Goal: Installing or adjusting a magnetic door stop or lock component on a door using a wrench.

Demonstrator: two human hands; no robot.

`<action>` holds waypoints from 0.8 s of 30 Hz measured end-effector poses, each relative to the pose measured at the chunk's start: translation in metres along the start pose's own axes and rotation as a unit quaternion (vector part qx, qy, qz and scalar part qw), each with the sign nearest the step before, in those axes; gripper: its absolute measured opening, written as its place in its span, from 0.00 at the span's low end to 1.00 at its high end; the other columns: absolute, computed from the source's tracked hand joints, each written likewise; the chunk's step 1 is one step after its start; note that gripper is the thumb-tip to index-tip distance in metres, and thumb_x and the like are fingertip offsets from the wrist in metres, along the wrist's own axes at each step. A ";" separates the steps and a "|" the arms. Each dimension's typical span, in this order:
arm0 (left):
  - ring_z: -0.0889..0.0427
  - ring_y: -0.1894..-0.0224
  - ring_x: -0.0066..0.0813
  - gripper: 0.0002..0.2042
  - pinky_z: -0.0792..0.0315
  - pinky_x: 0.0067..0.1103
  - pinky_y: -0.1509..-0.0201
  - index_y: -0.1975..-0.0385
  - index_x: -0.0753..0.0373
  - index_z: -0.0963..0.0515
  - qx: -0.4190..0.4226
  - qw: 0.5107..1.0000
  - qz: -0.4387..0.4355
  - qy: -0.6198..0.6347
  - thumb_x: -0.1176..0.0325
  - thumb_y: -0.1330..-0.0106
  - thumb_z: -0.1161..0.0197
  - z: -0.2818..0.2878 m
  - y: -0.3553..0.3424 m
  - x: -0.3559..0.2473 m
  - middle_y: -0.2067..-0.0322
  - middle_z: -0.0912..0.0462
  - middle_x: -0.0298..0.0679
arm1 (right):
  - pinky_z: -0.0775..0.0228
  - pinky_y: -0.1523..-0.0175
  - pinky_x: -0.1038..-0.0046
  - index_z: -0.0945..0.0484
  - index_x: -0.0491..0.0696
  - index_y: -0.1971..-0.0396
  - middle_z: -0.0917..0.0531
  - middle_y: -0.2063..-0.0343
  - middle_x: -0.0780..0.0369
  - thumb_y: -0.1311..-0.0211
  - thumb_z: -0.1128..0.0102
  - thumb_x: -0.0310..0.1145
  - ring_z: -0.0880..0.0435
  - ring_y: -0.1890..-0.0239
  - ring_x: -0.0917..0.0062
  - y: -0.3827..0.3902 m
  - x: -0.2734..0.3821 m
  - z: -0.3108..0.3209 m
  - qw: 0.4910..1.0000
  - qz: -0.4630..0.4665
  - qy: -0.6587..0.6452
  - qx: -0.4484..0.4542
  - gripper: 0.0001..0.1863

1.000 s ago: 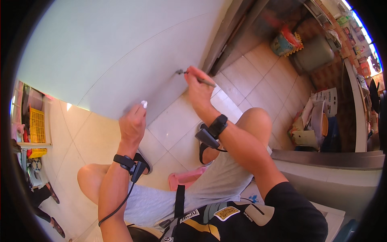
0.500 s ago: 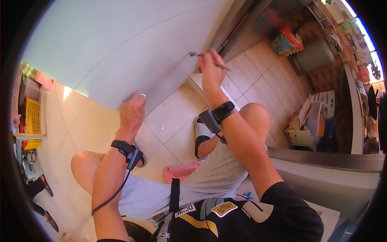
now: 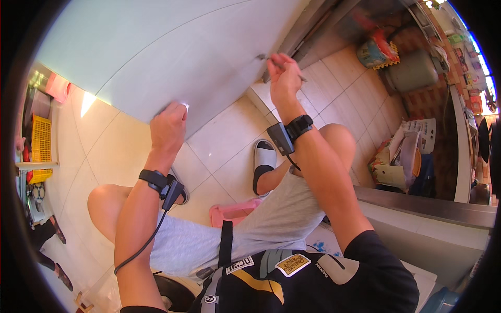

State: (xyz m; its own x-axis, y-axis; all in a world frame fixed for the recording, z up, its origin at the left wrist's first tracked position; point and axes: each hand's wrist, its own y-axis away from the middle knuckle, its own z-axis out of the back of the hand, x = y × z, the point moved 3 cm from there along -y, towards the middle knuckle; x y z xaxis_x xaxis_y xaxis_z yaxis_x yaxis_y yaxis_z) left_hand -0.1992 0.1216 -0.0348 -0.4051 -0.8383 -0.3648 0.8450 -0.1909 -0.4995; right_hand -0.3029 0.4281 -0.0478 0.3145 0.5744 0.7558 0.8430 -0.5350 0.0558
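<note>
A large pale panel [image 3: 172, 68], marked by a thin curved line, fills the upper left. My left hand [image 3: 169, 122] is closed against the panel near its lower edge. A small bright spot shows beside its fingers; whatever they hold is hidden. Raised near the panel's right side, my right hand [image 3: 284, 75] is closed round a thin dark rod [image 3: 303, 79], of which only a short end shows behind the hand. Just left of those fingertips is a small dark spot [image 3: 261, 56] on the panel; whether the rod touches it I cannot tell.
A pink plastic stool or basin [image 3: 235, 211] lies between my legs on the tiled floor [image 3: 214, 151]. At right are a grey gas cylinder [image 3: 415, 72], a colourful bucket [image 3: 373, 55] and a box of papers [image 3: 396, 167]. Yellow crates [image 3: 42, 138] and another person's feet [image 3: 61, 232] appear at left.
Both hands have moved up a little, the right one also rightward. Less of the rod shows now, and the dark spot on the panel appears higher and further right.
</note>
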 end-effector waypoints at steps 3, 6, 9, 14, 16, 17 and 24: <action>0.19 0.71 0.52 0.05 0.26 0.41 0.69 0.75 0.59 0.25 0.094 0.994 0.023 -0.052 0.78 0.39 0.41 -0.021 0.016 0.022 0.71 0.20 0.42 | 0.20 0.33 0.58 0.26 0.34 0.48 0.18 0.48 0.45 0.24 0.60 0.26 0.17 0.42 0.58 0.023 -0.026 0.007 0.994 -0.108 0.035 0.008 0.16; 0.18 0.70 0.56 0.06 0.25 0.44 0.68 0.76 0.59 0.25 0.149 0.987 0.048 -0.048 0.79 0.40 0.43 -0.018 0.024 0.023 0.70 0.19 0.43 | 0.20 0.34 0.60 0.25 0.35 0.50 0.18 0.47 0.46 0.23 0.55 0.26 0.16 0.43 0.61 0.061 -0.017 -0.013 0.986 -0.149 0.001 0.072 0.12; 0.17 0.69 0.56 0.06 0.25 0.44 0.67 0.76 0.60 0.24 0.141 0.988 0.046 -0.052 0.80 0.40 0.43 -0.014 0.024 0.020 0.69 0.18 0.44 | 0.20 0.34 0.60 0.25 0.35 0.48 0.18 0.47 0.46 0.20 0.53 0.29 0.17 0.42 0.62 0.099 -0.009 -0.028 0.974 -0.188 -0.022 0.122 0.14; 0.14 0.65 0.54 0.06 0.21 0.43 0.63 0.71 0.61 0.20 0.240 0.959 0.037 -0.146 0.81 0.40 0.42 -0.016 0.068 0.056 0.67 0.16 0.46 | 0.21 0.35 0.63 0.23 0.38 0.46 0.17 0.44 0.51 0.18 0.51 0.34 0.16 0.44 0.67 0.157 -0.003 -0.047 0.935 -0.185 0.113 0.280 0.16; 0.13 0.64 0.54 0.07 0.20 0.42 0.62 0.70 0.62 0.18 0.263 0.955 0.032 -0.135 0.81 0.40 0.42 -0.015 0.077 0.050 0.66 0.15 0.47 | 0.22 0.41 0.64 0.21 0.41 0.50 0.17 0.43 0.51 0.21 0.47 0.31 0.13 0.48 0.66 0.160 -0.002 -0.047 0.835 -0.021 0.312 0.452 0.11; 0.13 0.63 0.54 0.07 0.19 0.41 0.61 0.68 0.62 0.17 0.283 0.951 0.027 -0.122 0.81 0.40 0.42 -0.016 0.082 0.046 0.65 0.15 0.48 | 0.22 0.41 0.64 0.21 0.41 0.50 0.17 0.43 0.51 0.21 0.47 0.31 0.13 0.48 0.66 0.160 -0.004 -0.044 0.837 -0.024 0.308 0.452 0.11; 0.10 0.64 0.47 0.04 0.18 0.35 0.60 0.70 0.61 0.16 0.461 0.870 -0.128 -0.118 0.77 0.44 0.35 -0.001 0.099 -0.015 0.70 0.13 0.46 | 0.20 0.45 0.59 0.29 0.42 0.43 0.20 0.40 0.46 0.27 0.44 0.22 0.15 0.46 0.51 0.195 -0.024 -0.046 0.688 0.128 0.369 0.611 0.16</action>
State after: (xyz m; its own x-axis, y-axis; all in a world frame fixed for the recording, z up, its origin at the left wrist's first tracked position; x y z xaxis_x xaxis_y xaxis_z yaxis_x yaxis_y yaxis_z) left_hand -0.1100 0.1160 -0.0797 -0.6309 -0.7683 -0.1084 0.7023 -0.6248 0.3411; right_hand -0.1658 0.2814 -0.0256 0.5935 -0.1546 0.7899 0.6808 0.6199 -0.3902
